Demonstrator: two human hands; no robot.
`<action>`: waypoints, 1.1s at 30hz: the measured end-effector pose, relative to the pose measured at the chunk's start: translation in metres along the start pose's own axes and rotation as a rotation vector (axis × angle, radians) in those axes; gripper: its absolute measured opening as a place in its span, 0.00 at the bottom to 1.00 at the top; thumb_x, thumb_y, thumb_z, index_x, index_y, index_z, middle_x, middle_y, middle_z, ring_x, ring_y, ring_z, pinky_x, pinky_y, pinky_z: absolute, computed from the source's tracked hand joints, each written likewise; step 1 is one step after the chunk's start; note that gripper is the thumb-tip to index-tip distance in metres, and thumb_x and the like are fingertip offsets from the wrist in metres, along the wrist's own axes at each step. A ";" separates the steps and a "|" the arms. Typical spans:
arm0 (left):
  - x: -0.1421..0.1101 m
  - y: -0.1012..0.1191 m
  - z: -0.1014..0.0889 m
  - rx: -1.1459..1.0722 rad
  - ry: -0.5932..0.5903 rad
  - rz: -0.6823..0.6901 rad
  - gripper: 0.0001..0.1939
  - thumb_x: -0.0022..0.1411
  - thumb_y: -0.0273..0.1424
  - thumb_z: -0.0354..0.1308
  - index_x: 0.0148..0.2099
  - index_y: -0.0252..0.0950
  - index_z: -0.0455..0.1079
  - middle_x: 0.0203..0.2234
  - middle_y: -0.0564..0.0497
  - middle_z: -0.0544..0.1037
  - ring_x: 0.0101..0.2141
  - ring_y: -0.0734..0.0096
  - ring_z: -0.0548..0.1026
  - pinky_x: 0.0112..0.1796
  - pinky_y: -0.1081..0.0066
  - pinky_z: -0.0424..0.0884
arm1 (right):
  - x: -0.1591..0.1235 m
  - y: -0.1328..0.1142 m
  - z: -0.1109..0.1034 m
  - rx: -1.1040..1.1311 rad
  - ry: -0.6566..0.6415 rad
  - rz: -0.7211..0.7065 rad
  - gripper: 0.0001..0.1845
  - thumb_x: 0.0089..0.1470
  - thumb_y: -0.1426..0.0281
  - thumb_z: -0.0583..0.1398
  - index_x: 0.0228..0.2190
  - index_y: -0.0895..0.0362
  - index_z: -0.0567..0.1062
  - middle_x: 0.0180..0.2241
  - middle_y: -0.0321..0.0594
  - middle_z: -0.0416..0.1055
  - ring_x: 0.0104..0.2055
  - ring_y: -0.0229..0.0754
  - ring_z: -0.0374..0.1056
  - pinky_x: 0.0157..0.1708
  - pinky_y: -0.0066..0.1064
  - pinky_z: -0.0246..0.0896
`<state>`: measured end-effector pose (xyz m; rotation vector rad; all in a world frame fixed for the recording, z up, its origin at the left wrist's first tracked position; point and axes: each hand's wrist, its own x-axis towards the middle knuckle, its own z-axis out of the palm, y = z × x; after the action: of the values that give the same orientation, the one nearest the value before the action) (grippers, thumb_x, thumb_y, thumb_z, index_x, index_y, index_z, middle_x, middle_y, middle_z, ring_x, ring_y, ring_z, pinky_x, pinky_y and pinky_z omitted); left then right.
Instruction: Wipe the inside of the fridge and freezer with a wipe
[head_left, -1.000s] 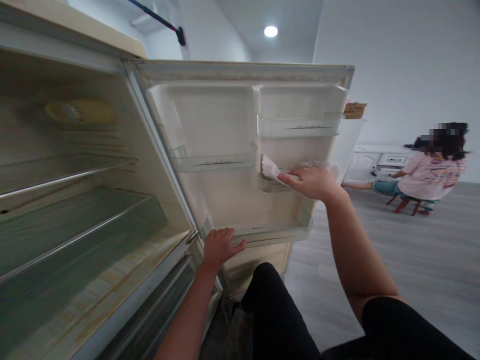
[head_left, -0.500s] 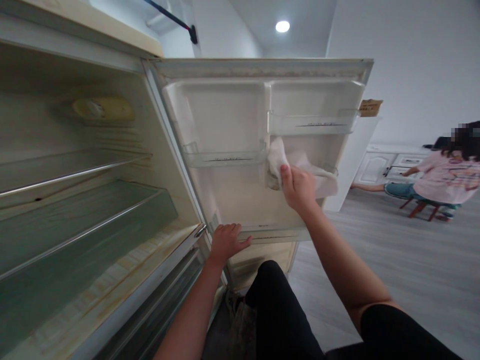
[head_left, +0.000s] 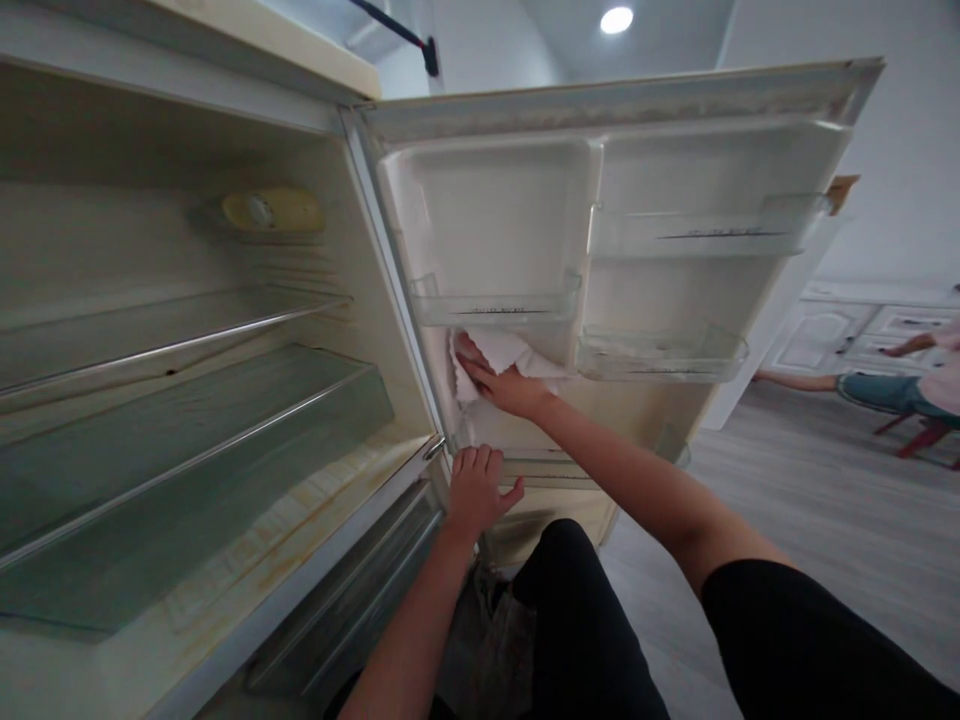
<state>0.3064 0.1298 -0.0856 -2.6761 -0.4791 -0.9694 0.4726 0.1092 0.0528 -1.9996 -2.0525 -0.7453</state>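
Observation:
My right hand (head_left: pixel 510 388) holds a thin white cloth (head_left: pixel 514 350) against the inner panel of the fridge door (head_left: pixel 487 215), close to the hinge side and below the left door shelf (head_left: pixel 499 308). Part of the cloth trails out to the right of the fingers. Lower down, my left hand (head_left: pixel 478 492) rests at the lowest door shelf (head_left: pixel 551 475) with its thumb apart from the fingers, gripping nothing. The clear right-hand door shelves (head_left: pixel 664 360) are to the right of the cloth.
On the left is the open fridge body with glass shelves (head_left: pixel 180 410), a yellowish lamp cover (head_left: pixel 274 210) and a stained front ledge (head_left: pixel 277 545). My knee (head_left: pixel 566 575) is under the door. A person (head_left: pixel 892 392) sits at the far right by white cabinets (head_left: pixel 806 335).
My right hand has moved left with the cloth, from the lower right door shelf to the panel by the hinge. My left hand stays by the lowest shelf. The view has shifted right-to-left.

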 end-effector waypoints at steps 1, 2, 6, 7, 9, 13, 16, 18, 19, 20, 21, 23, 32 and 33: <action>0.001 0.001 0.000 0.002 -0.006 -0.004 0.18 0.61 0.46 0.61 0.42 0.36 0.72 0.36 0.42 0.74 0.41 0.51 0.69 0.46 0.55 0.63 | 0.010 0.002 -0.004 -0.003 0.011 0.002 0.33 0.68 0.74 0.43 0.72 0.59 0.50 0.74 0.44 0.36 0.74 0.51 0.45 0.61 0.46 0.63; 0.002 0.002 -0.001 0.002 -0.014 -0.005 0.18 0.61 0.46 0.60 0.42 0.36 0.71 0.36 0.42 0.74 0.41 0.51 0.69 0.46 0.55 0.63 | 0.016 0.005 -0.008 -0.006 0.034 0.012 0.32 0.68 0.72 0.45 0.71 0.60 0.51 0.73 0.45 0.40 0.74 0.50 0.44 0.63 0.46 0.60; 0.006 0.004 -0.005 -0.020 -0.050 -0.008 0.17 0.65 0.47 0.57 0.42 0.38 0.71 0.36 0.43 0.74 0.42 0.51 0.69 0.46 0.55 0.63 | 0.004 0.020 -0.016 -0.005 0.133 0.133 0.33 0.69 0.59 0.51 0.70 0.52 0.55 0.71 0.46 0.50 0.70 0.59 0.50 0.62 0.55 0.55; 0.007 0.004 -0.005 -0.027 -0.055 -0.007 0.18 0.65 0.48 0.56 0.42 0.38 0.71 0.36 0.43 0.74 0.42 0.52 0.69 0.46 0.55 0.63 | -0.004 0.024 -0.016 -0.012 0.148 0.176 0.35 0.68 0.57 0.52 0.70 0.51 0.55 0.71 0.47 0.50 0.70 0.62 0.49 0.62 0.59 0.53; 0.008 0.004 -0.005 -0.041 -0.059 -0.005 0.18 0.66 0.48 0.56 0.42 0.38 0.71 0.36 0.43 0.74 0.41 0.52 0.69 0.46 0.56 0.62 | -0.019 0.027 -0.013 -0.027 0.156 0.257 0.38 0.65 0.54 0.56 0.71 0.51 0.55 0.72 0.51 0.47 0.71 0.67 0.44 0.64 0.65 0.44; 0.010 0.006 -0.001 -0.064 -0.054 -0.019 0.17 0.66 0.47 0.56 0.41 0.38 0.71 0.36 0.43 0.75 0.41 0.52 0.70 0.45 0.56 0.62 | -0.033 0.027 0.002 -0.038 0.129 0.286 0.46 0.59 0.58 0.63 0.72 0.51 0.51 0.74 0.51 0.37 0.74 0.69 0.30 0.67 0.69 0.24; 0.011 0.008 0.002 -0.062 -0.034 -0.028 0.17 0.66 0.47 0.56 0.42 0.37 0.72 0.37 0.43 0.76 0.41 0.52 0.70 0.45 0.55 0.62 | -0.036 0.028 0.025 -0.029 0.048 0.086 0.46 0.56 0.64 0.65 0.71 0.50 0.54 0.74 0.48 0.36 0.75 0.63 0.27 0.68 0.67 0.23; 0.012 0.008 0.003 -0.062 -0.019 -0.028 0.18 0.66 0.47 0.56 0.42 0.37 0.72 0.36 0.43 0.76 0.41 0.52 0.70 0.46 0.55 0.62 | -0.040 0.033 0.042 0.016 -0.025 -0.094 0.42 0.57 0.66 0.65 0.69 0.51 0.59 0.73 0.49 0.41 0.75 0.59 0.33 0.69 0.64 0.28; 0.012 0.009 0.004 -0.063 -0.012 -0.025 0.18 0.65 0.47 0.56 0.42 0.37 0.72 0.36 0.43 0.76 0.41 0.52 0.70 0.46 0.55 0.62 | -0.043 0.037 0.049 0.048 -0.059 -0.172 0.38 0.59 0.67 0.63 0.68 0.52 0.61 0.72 0.49 0.44 0.75 0.57 0.37 0.69 0.63 0.31; 0.012 0.009 0.004 -0.062 -0.008 -0.023 0.18 0.65 0.47 0.56 0.42 0.37 0.72 0.36 0.43 0.76 0.41 0.51 0.70 0.46 0.55 0.62 | -0.046 0.043 0.055 0.078 -0.089 -0.238 0.35 0.61 0.68 0.61 0.67 0.52 0.62 0.72 0.50 0.46 0.74 0.55 0.42 0.69 0.61 0.34; 0.012 0.009 0.004 -0.060 -0.006 -0.021 0.18 0.66 0.47 0.56 0.42 0.37 0.72 0.36 0.42 0.76 0.41 0.51 0.70 0.46 0.55 0.62 | -0.050 0.051 0.058 0.101 -0.115 -0.292 0.32 0.63 0.70 0.59 0.66 0.53 0.63 0.71 0.50 0.48 0.73 0.53 0.46 0.69 0.59 0.37; 0.013 0.009 0.003 -0.055 -0.008 -0.021 0.18 0.66 0.47 0.56 0.42 0.37 0.72 0.36 0.42 0.76 0.41 0.51 0.70 0.46 0.55 0.62 | -0.062 0.070 0.057 0.114 -0.149 -0.352 0.29 0.65 0.74 0.54 0.66 0.54 0.64 0.70 0.48 0.51 0.72 0.50 0.50 0.69 0.56 0.39; 0.016 0.010 0.003 -0.056 -0.020 -0.030 0.16 0.65 0.46 0.58 0.42 0.38 0.72 0.35 0.44 0.75 0.41 0.53 0.70 0.46 0.57 0.62 | -0.164 0.146 -0.009 0.026 -0.206 0.066 0.32 0.64 0.77 0.46 0.66 0.49 0.65 0.70 0.44 0.53 0.71 0.48 0.53 0.65 0.52 0.54; 0.017 0.011 0.004 -0.055 -0.017 -0.032 0.16 0.66 0.46 0.57 0.42 0.38 0.72 0.35 0.44 0.75 0.41 0.53 0.70 0.46 0.57 0.61 | -0.174 0.148 -0.017 0.007 -0.212 0.117 0.33 0.63 0.78 0.46 0.66 0.48 0.65 0.70 0.43 0.54 0.71 0.48 0.53 0.65 0.53 0.52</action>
<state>0.3249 0.1251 -0.0790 -2.7358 -0.5081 -0.9830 0.6269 -0.0568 0.0201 -2.2582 -2.0192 -0.5236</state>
